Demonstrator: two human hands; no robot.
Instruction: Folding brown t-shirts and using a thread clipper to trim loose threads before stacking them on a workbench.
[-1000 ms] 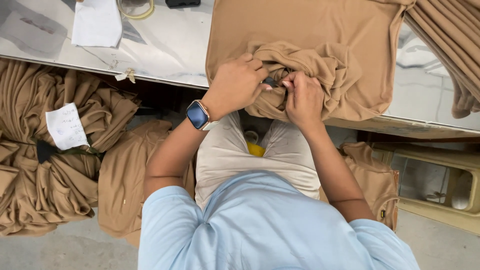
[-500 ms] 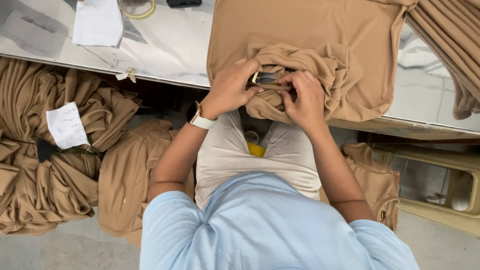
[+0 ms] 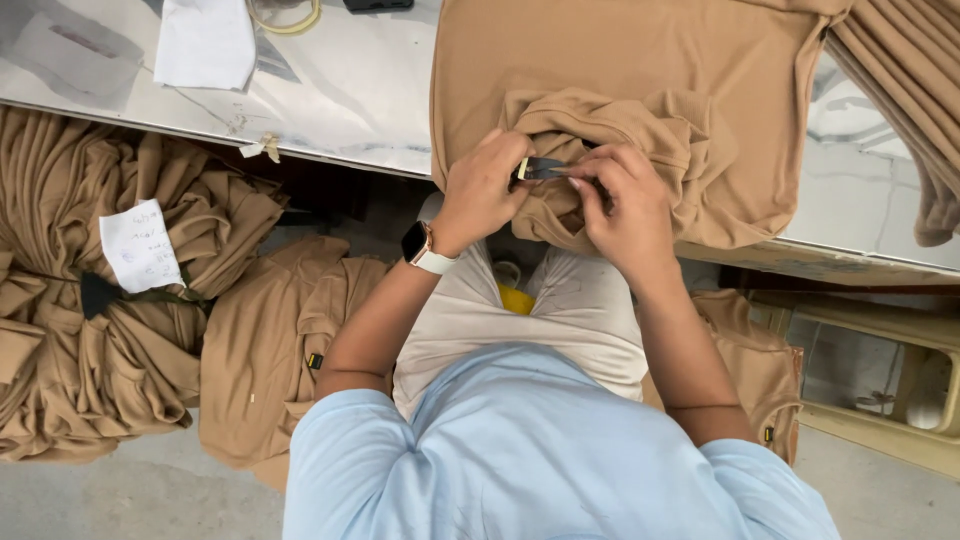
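You're in a garment workshop: bundles of tan cloth (image 3: 110, 330) with a paper tag (image 3: 140, 245) lie heaped on the concrete floor (image 3: 100, 500) beside your steel worktop (image 3: 340, 95).

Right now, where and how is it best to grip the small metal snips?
Probably by the handle end, from the right: the small metal snips lie level over the bunched tan garment, tips toward the left hand, and the right hand already covers the handle.

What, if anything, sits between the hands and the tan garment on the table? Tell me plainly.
Nothing visible does. The left hand and the right hand both rest directly on the bunched tan garment at the edge of the table. The right hand holds small thread snips against the fabric.
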